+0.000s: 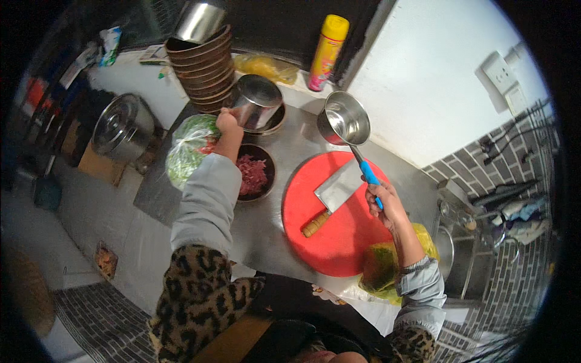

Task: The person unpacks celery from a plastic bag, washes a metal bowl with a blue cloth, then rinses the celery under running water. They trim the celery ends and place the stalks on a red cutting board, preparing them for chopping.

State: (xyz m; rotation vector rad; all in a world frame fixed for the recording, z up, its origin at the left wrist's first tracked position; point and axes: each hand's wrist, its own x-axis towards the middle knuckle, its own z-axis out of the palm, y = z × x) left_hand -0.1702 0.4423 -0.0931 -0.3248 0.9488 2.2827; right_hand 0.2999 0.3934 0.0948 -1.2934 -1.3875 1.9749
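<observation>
My left hand is closed on the side of a shiny metal canister, tilted over a brown bowl. My right hand grips the blue handle of a small steel saucepan, raised beyond the far edge of a round red cutting board. On that board lies a cleaver with a wooden handle. Below my left hand, partly behind the sleeve, a bowl holds chopped red meat. Left of it sits a clear plastic bag of greens.
A tall stack of brown bowls topped by a metal pot stands at the back left. A yellow spray can is by the wall. A yellow bag lies under my right forearm. A lidded steel pot stands far left, a sink right.
</observation>
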